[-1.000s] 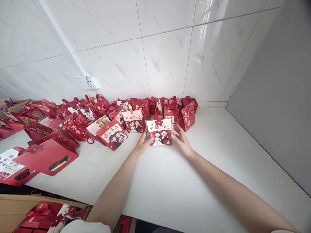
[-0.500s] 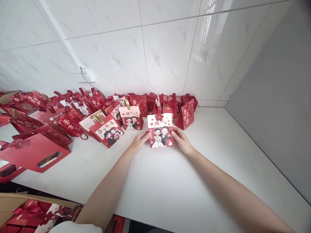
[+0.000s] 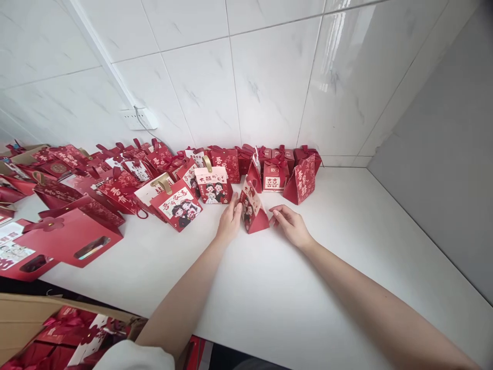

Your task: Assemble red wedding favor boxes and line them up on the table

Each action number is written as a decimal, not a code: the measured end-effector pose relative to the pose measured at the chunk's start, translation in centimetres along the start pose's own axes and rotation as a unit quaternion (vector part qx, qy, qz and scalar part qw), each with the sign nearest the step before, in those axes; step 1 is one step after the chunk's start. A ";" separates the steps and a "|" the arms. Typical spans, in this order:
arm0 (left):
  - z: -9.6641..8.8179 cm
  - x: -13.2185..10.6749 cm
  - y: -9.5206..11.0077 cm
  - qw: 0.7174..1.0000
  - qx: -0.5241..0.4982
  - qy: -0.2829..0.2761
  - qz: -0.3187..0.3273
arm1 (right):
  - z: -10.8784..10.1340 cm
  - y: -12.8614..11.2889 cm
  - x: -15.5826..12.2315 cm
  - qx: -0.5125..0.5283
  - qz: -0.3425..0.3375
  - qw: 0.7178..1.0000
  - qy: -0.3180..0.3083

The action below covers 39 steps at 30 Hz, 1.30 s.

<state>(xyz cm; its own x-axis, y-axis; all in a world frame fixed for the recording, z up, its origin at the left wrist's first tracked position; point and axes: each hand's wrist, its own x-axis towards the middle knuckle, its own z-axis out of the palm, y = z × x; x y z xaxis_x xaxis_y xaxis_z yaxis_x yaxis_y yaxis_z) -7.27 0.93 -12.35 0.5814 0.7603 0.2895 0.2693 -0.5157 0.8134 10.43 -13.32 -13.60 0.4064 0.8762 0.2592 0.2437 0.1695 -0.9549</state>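
A red and cream paper gift box (image 3: 256, 222) with a cartoon couple printed on it stands on the white table, turned so that its plain triangular end faces me. My left hand (image 3: 230, 218) holds it at its left edge, fingers along the printed side and partly hidden. Close by its right lower corner is my right hand (image 3: 290, 224), fingers loosely bent and thumb apart from them, gripping nothing. Behind the box stand a red triangular box (image 3: 301, 181), a ribboned square box (image 3: 274, 177) and a similar couple box (image 3: 212, 186) with a gold handle.
Many red gift boxes crowd the table's left side, among them a couple-print box (image 3: 180, 208) and a large windowed box (image 3: 73, 239). A cardboard carton (image 3: 23, 329) with more boxes sits below the left edge. Tiled wall (image 3: 269, 77) and a grey panel (image 3: 442, 154) border the table.
The gift box has turned from showing its printed front to showing its triangular end. My right hand has let go of its edge. The view has shifted slightly.
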 end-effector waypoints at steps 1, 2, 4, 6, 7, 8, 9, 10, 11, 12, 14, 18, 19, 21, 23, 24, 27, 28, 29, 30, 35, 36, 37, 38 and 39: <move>-0.1 -0.1 0.1 0.999 0.006 -0.037 0.032 | 0.0 0.0 -0.1 -0.007 0.005 1.000 -0.009; -0.3 -0.2 0.3 0.994 0.009 -0.083 0.065 | 0.0 0.1 -0.1 -0.011 0.009 1.000 -0.013; -0.5 -0.5 0.5 0.980 0.021 -0.162 0.118 | 0.0 0.3 -0.1 -0.018 0.015 1.000 -0.014; -0.6 -0.6 0.6 0.971 0.035 -0.196 0.131 | 0.0 0.4 0.0 -0.017 0.020 1.000 -0.012; -0.6 -0.6 0.7 0.972 0.032 -0.198 0.125 | -0.1 0.5 0.1 -0.016 0.021 1.000 -0.011; -0.5 -0.6 0.8 0.975 0.016 -0.192 0.110 | -0.1 0.5 0.2 -0.015 0.022 1.000 -0.010; -0.5 -0.6 0.8 0.980 -0.011 -0.179 0.090 | -0.1 0.6 0.2 -0.015 0.023 1.000 -0.011; -0.5 -0.5 0.9 0.984 -0.044 -0.160 0.065 | -0.1 0.7 0.3 -0.016 0.024 1.000 -0.013; -0.5 -0.4 0.9 0.987 -0.074 -0.137 0.041 | -0.2 0.8 0.4 -0.017 0.025 0.999 -0.014; -0.5 -0.3 1.0 0.989 -0.094 -0.112 0.020 | -0.2 0.9 0.4 -0.019 0.026 0.999 -0.015; -0.6 0.0 1.0 0.993 -0.101 -0.061 -0.008 | -0.3 0.9 0.4 -0.022 0.027 0.999 -0.016; -0.8 0.2 1.1 0.997 -0.068 -0.004 -0.035 | -0.3 0.0 0.0 -0.043 0.019 0.998 -0.035; -0.8 0.1 1.2 0.997 -0.062 0.001 -0.035 | -0.3 -0.3 -0.2 -0.065 0.006 0.996 -0.053; -0.7 -0.1 1.3 0.999 -0.045 0.007 -0.023 | -0.2 -1.0 -0.6 -0.133 -0.031 0.986 -0.096; -0.5 -0.4 1.5 1.000 -0.021 0.010 -0.006 | 0.0 -1.5 -0.8 -0.205 -0.062 0.969 -0.123; -0.4 -0.5 1.6 1.000 -0.011 0.010 -0.001 | 0.1 -1.5 -0.9 -0.231 -0.071 0.962 -0.126; -0.1 -0.8 1.9 1.000 -0.013 0.005 0.004 | 0.3 -1.3 -0.8 -0.268 -0.079 0.955 -0.102; 0.0 -0.8 2.0 1.000 -0.022 0.002 0.002 | 0.3 -1.2 -0.8 -0.269 -0.080 0.955 -0.096; 0.0 -0.8 2.0 1.000 -0.030 -0.003 -0.001 | 0.3 -1.1 -0.7 -0.268 -0.081 0.955 -0.094; 0.1 -0.8 2.0 0.999 -0.037 -0.006 -0.003 | 0.3 -1.1 -0.7 -0.264 -0.083 0.956 -0.097; 0.0 -1.0 2.3 0.999 -0.037 -0.020 0.010 | 0.1 -1.3 -0.8 -0.225 -0.110 0.962 -0.113; -0.1 -1.1 2.4 0.999 -0.030 -0.028 0.016 | 0.1 -1.4 -0.8 -0.220 -0.115 0.962 -0.113; -0.2 -1.1 2.5 0.999 -0.024 -0.039 0.021 | 0.1 -1.4 -0.9 -0.219 -0.120 0.962 -0.111; -0.3 -1.1 2.5 0.998 -0.019 -0.049 0.025 | 0.0 -1.4 -0.9 -0.220 -0.126 0.962 -0.106; -0.4 -1.1 2.6 0.998 -0.015 -0.057 0.030 | 0.0 -1.4 -0.9 -0.222 -0.130 0.961 -0.099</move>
<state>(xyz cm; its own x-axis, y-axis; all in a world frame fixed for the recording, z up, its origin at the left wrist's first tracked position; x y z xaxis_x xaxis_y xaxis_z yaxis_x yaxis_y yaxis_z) -7.50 -1.10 -10.37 0.6794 0.6777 0.2814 0.2083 -0.5458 0.8116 9.71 -14.35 -12.53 0.1160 0.9061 0.4068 0.6847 0.2237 -0.6936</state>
